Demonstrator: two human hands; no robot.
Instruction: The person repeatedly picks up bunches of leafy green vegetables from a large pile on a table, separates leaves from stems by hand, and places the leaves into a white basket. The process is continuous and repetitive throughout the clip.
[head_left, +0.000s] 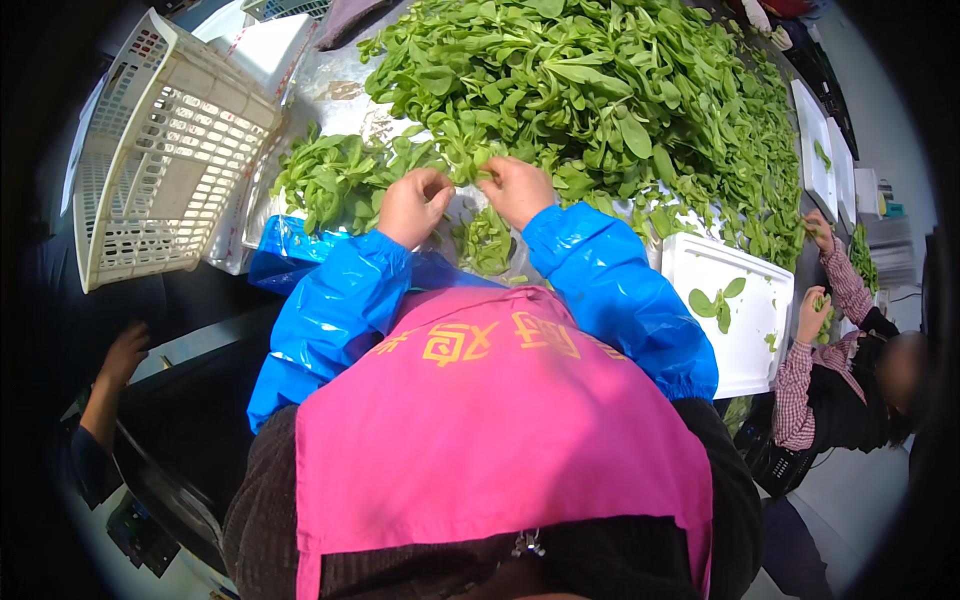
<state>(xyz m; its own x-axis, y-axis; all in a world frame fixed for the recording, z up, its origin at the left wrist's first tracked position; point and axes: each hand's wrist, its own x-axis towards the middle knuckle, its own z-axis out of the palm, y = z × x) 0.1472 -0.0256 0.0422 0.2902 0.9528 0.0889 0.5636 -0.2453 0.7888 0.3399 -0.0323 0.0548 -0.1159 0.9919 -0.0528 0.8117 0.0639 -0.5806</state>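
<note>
A large heap of loose leafy green sprigs (540, 82) covers the table in front of me. At its near edge my right hand (520, 193) pinches a small green sprig (472, 161) between thumb and fingers. My left hand (415, 208) is just beside it with curled fingers, the thumb close to the forefinger; whether anything is between them cannot be made out. Left of that hand lies a smaller pile of the greens (330, 176). Another small bunch (484, 240) rests below and between my hands, close to my pink apron (495, 435).
A cream plastic crate (176, 172) stands tilted at the left. To the right, a white foam tray (739, 352) holds a few leaves. A co-worker in checked sleeves (795, 390) handles greens farther right. Another person's hand (126, 352) shows at the lower left.
</note>
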